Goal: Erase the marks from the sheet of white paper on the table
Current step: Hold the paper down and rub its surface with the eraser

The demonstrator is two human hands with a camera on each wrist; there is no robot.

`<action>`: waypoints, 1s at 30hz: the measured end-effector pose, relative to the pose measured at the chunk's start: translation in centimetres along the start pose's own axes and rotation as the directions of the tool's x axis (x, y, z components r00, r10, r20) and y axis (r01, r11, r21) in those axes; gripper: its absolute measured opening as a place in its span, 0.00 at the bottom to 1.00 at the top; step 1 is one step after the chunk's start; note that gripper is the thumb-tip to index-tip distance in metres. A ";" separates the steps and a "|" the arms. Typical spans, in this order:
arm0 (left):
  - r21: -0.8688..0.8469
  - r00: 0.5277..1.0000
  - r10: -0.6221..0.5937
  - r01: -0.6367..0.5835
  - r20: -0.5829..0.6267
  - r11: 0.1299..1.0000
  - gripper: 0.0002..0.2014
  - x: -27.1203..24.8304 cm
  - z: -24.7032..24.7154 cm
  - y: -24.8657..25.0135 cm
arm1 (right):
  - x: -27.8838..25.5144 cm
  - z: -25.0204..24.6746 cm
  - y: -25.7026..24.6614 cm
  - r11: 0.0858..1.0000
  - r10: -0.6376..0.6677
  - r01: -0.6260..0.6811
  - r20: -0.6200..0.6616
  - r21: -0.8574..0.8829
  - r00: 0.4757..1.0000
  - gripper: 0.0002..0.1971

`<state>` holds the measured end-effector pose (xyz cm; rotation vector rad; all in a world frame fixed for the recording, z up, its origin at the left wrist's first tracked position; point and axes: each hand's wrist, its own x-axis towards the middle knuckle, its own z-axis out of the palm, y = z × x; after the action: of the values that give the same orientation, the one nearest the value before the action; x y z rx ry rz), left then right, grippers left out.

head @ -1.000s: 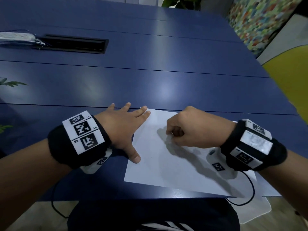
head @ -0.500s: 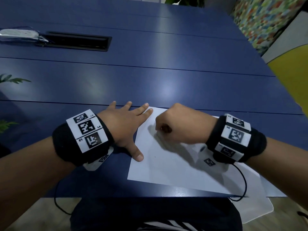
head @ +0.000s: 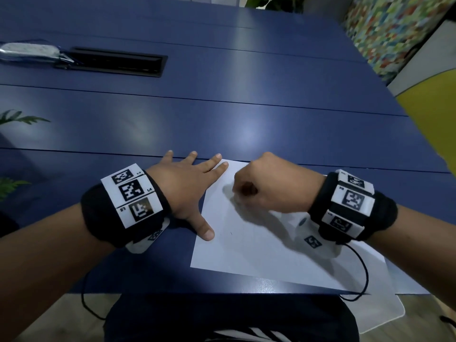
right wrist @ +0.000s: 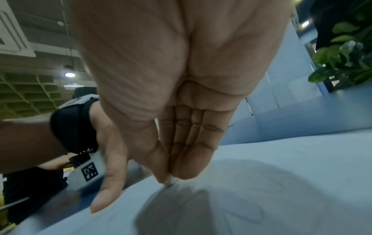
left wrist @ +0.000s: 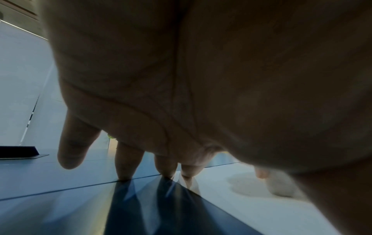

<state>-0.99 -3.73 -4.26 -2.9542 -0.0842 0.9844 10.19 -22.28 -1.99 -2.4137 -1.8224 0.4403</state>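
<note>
Paper (head: 259, 243): flat at the surface's (head: 222, 119) near edge; left hand (head: 187, 191) spread flat, thumb and fingertips pinning its left margin. Right hand (head: 269, 188): curled, pinching a small white eraser (right wrist: 170, 181), tip on the sheet's upper part. Advice: short, light strokes running away from the pinned edge, to avoid buckling; faint marks (right wrist: 241, 217) remain nearby.

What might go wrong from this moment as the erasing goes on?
1. The left hand pins only the left edge of the paper; hard strokes from the right hand may crease the free side.
2. The paper's near right corner overhangs the table edge, so it may slide.
3. The eraser tip barely shows; fingers may smudge the sheet.
</note>
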 end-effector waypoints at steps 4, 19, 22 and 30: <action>0.008 1.000 -0.002 0.002 0.000 1.000 0.78 0.0 0.0 0.1 | -0.1 -0.3 0.0 1.000 0.005 -0.006 0.036 0.030 0.999 0.08; 0.000 1.000 0.004 -0.004 0.000 1.000 0.79 0.0 -0.1 0.1 | -0.8 0.0 -0.2 1.000 0.001 -0.001 0.006 0.000 1.000 0.04; 0.000 1.000 -0.001 0.001 0.008 1.000 0.80 0.0 -0.1 0.1 | -1.6 0.3 -1.6 0.999 -0.039 0.038 0.086 0.014 0.996 0.06; -0.005 1.000 -0.005 0.005 0.010 1.000 0.80 -0.1 -0.2 0.1 | -0.4 0.6 -1.4 0.999 -0.009 0.011 0.042 -0.052 0.999 0.04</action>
<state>-0.95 -3.86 -4.03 -2.9526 -0.0939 0.9997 8.57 -22.31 -2.17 -2.4458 -1.8854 0.4506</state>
